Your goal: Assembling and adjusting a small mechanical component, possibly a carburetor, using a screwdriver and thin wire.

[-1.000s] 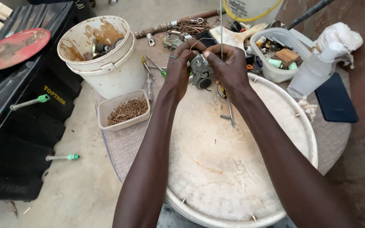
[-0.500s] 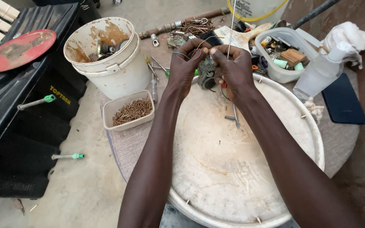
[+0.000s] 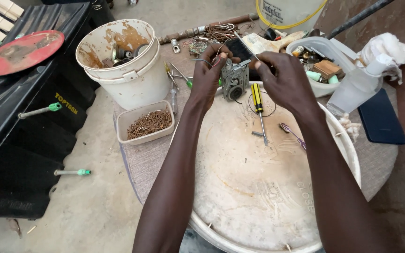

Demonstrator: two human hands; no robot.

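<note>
A small grey metal mechanism (image 3: 234,80) is held upright at the far edge of a round white lid (image 3: 258,187). My left hand (image 3: 208,75) grips its left side. My right hand (image 3: 284,79) holds a thin metal tool (image 3: 244,44) whose tip meets the top of the mechanism. On the lid just below lie a yellow-and-black screwdriver (image 3: 258,105) and a small purple-handled screwdriver (image 3: 290,132).
A stained white bucket (image 3: 125,70) with metal parts stands at the left, with a tray of brown nails (image 3: 147,122) in front. A clear tub of oddments (image 3: 322,65), a spray bottle (image 3: 355,89) and a dark flat phone (image 3: 380,122) sit at the right. Black case (image 3: 19,117) far left.
The hands have drawn slightly apart on the mechanism, and the yellow-and-black screwdriver on the lid now shows clearly. The camera view has shifted a little.
</note>
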